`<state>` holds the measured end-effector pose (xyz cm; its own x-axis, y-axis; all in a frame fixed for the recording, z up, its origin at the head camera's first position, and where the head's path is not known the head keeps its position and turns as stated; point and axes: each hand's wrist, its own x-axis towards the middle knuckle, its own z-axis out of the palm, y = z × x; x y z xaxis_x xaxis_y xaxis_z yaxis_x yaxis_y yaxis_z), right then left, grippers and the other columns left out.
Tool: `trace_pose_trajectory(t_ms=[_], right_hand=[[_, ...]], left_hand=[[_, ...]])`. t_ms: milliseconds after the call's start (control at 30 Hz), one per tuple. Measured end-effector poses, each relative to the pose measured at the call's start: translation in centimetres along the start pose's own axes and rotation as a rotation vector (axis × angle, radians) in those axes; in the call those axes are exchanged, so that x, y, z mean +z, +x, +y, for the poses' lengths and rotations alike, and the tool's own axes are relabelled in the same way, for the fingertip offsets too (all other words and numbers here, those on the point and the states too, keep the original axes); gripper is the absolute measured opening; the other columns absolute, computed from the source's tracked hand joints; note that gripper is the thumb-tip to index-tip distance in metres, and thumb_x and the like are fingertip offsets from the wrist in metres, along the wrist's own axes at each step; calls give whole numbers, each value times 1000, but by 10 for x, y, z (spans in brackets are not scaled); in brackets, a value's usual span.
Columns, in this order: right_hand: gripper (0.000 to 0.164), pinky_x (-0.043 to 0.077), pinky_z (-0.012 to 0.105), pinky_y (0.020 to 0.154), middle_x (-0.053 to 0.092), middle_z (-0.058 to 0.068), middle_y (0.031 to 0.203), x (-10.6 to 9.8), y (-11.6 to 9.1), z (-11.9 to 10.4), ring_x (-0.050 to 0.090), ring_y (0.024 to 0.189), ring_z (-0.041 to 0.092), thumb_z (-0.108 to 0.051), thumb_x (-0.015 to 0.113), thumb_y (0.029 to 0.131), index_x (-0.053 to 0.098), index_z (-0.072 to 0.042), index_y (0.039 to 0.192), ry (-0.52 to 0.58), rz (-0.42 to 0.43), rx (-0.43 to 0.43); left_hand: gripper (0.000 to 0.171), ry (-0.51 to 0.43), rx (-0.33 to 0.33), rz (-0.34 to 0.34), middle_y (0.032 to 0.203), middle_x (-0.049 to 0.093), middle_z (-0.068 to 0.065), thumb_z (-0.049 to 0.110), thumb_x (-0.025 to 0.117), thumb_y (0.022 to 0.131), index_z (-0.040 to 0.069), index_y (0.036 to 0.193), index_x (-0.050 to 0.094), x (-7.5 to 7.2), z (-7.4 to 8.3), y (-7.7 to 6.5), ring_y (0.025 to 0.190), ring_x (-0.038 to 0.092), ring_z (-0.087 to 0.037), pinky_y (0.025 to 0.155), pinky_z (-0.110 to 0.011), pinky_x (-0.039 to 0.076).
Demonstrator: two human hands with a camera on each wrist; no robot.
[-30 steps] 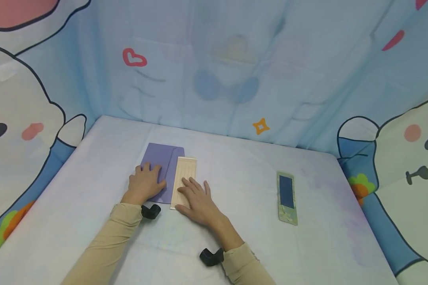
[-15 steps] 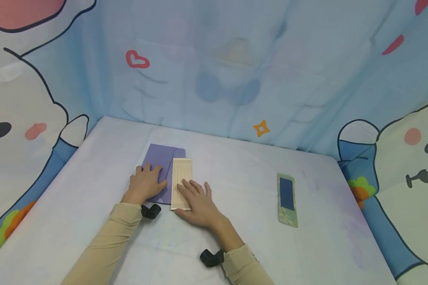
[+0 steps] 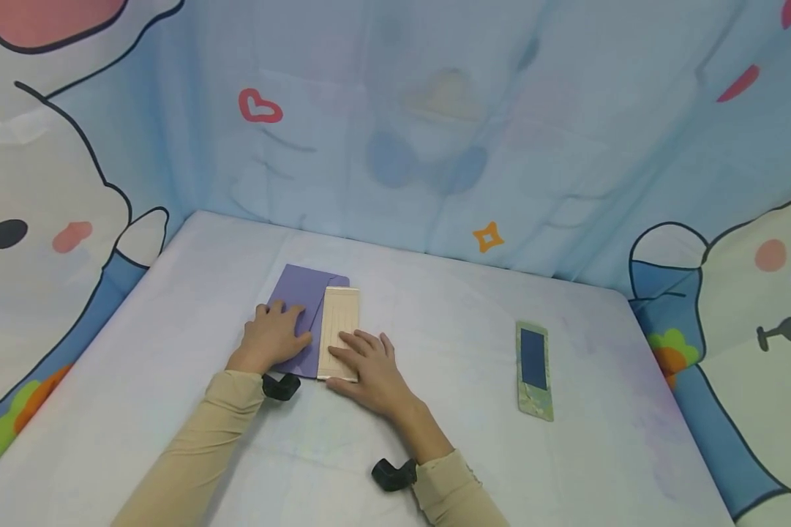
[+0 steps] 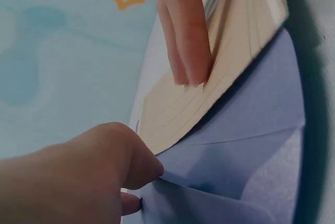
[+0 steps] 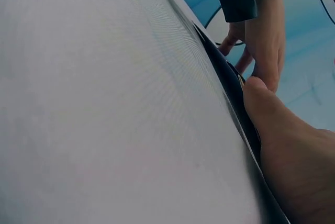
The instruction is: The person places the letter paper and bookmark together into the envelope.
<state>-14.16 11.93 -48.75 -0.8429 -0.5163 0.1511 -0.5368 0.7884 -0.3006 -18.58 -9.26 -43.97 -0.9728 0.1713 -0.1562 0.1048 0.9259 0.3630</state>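
A purple envelope [image 3: 303, 282] lies flat on the white-covered table, left of the middle. My left hand [image 3: 270, 340] rests on it with spread fingers, its thumb pressing near the flap's edge in the left wrist view. Over the envelope's right part lies a cream lined paper [image 3: 342, 311]; its top end sits a little below the envelope's top. My right hand [image 3: 372, 373] lies on the paper's lower right with fingers extended. Those straight fingers [image 4: 188, 35] touch the paper in the left wrist view. In the right wrist view, my right thumb [image 5: 261, 98] is at the edge.
A green card-like piece with a dark blue panel [image 3: 533, 359] lies apart on the right of the table [image 3: 448, 315]. A blue cartoon-printed curtain [image 3: 421, 132] hangs behind and along both sides. Black wrist mounts [image 3: 394, 474] sit by both cuffs.
The cream paper has slid left over the purple envelope, then slightly away from me, with my right hand on it. My left hand has stayed on the envelope.
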Motion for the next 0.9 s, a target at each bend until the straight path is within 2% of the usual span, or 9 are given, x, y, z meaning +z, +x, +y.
trace_pose_trajectory(t_ms=[200,333,467,600,733,900], right_hand=[[64,8,63,111,26,3,157,-2,-3,2,21,145,23,-51,50,88,35,-31,147,25,-32,-42],[64,12,61,112,28,8,154,0,-3,5,25,143,25,-46,56,86,40,-27,145,88,49,-41],[53,25,54,109,42,12,137,3,-3,7,39,129,28,-42,66,83,53,-18,129,179,171,-23],[42,34,48,104,51,7,118,5,-2,9,48,112,24,-40,74,78,58,-16,108,182,234,-14],[31,29,53,107,57,3,114,5,0,8,49,110,22,-38,75,78,63,-18,99,163,222,-62],[27,22,60,110,59,-2,121,1,1,6,48,121,21,-39,70,83,69,-24,105,144,148,-79]], left_hand=[[62,8,5,1,143,38,-26,38,53,87,10,141,44,0,2,-1,129,32,-51,93,-68,36],[62,14,8,1,142,38,-26,39,54,88,10,141,45,0,3,-1,129,32,-52,93,-69,36],[62,18,4,-2,143,38,-26,40,54,88,10,141,45,2,4,-1,129,32,-51,93,-69,35],[62,19,7,-6,143,38,-26,40,54,87,10,141,45,3,5,-1,129,32,-51,93,-69,35],[63,23,5,-5,143,37,-27,39,54,86,9,141,44,1,4,-3,128,32,-51,92,-69,36],[63,18,1,-7,143,37,-27,37,53,85,8,141,44,-2,4,-4,129,31,-52,93,-69,35]])
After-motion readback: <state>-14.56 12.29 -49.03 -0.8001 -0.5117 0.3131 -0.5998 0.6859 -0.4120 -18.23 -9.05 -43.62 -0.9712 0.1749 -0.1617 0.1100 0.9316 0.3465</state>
